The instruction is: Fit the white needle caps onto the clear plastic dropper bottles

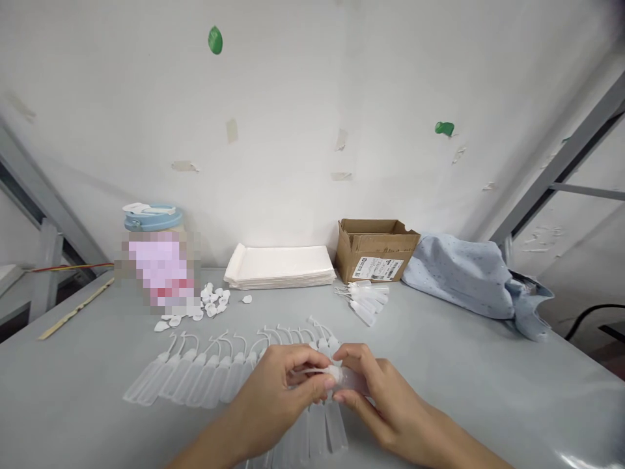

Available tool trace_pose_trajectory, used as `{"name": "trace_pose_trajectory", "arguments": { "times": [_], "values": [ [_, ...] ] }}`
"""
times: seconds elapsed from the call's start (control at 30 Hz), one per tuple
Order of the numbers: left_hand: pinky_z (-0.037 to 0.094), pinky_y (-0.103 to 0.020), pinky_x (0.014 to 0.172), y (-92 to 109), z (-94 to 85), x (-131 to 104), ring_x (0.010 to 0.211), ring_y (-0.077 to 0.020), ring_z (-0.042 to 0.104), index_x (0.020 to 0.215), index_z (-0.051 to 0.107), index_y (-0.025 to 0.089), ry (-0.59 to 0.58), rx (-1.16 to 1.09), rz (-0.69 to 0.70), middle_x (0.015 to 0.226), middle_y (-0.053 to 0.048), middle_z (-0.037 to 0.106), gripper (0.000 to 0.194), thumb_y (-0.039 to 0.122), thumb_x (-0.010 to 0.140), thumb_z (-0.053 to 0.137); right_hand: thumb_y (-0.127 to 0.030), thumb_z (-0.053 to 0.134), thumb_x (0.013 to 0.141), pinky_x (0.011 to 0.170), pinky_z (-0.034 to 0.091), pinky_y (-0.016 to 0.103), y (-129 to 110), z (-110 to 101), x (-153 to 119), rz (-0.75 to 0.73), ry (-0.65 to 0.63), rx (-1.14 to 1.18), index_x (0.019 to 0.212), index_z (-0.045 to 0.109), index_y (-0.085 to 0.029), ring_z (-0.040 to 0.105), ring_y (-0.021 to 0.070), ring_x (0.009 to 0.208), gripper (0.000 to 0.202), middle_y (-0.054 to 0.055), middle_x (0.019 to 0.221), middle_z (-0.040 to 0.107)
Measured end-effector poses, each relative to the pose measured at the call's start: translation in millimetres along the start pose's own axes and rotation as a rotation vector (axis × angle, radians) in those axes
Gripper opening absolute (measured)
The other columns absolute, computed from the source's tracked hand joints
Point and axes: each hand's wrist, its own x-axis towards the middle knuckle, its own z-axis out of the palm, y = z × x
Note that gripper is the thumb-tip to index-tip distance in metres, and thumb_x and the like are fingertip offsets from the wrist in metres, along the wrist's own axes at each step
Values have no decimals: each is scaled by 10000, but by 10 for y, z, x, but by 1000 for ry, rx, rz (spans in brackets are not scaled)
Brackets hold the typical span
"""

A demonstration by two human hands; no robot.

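Observation:
Just above the grey table (439,365), my two hands meet over a small translucent plastic bottle (355,380). My right hand (383,394) pinches its body from the right. Fingers and thumb of my left hand (288,384) close on the white cap (334,372) at its neck, with a thin white strap running back between them. Part of the cap and bottle is covered by fingertips. Under and left of my hands lies a row of similar flat translucent bottles (208,381) with white caps and looped straps; my left hand hides some of them.
Loose white round pieces (212,299) lie at the back left, by a blurred container with a blue lid (153,218). Folded white sheets (283,266), an open cardboard box (375,251), several more bottles (366,305) and a blue cloth (459,277) line the back.

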Motion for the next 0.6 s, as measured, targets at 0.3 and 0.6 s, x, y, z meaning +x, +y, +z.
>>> {"name": "trace_pose_trajectory", "arguments": {
  "times": [0.3, 0.6],
  "values": [
    [445, -203, 627, -31, -23, 5, 715, -133, 599, 883, 670, 200, -2, 275, 270, 804, -14, 674, 127, 211, 852, 548, -350, 458, 921, 618, 388, 253, -55, -65, 16, 216, -158, 442, 1112, 374, -265, 466, 119, 618, 225, 0, 852, 614],
    [425, -209, 674, -35, -20, -36, 684, -107, 558, 886, 647, 185, -42, 361, 340, 764, 10, 643, 129, 163, 877, 521, -432, 442, 923, 596, 329, 241, -24, -79, 25, 265, -272, 651, 1078, 354, -260, 362, 107, 601, 248, -40, 742, 494]
  ]
}}
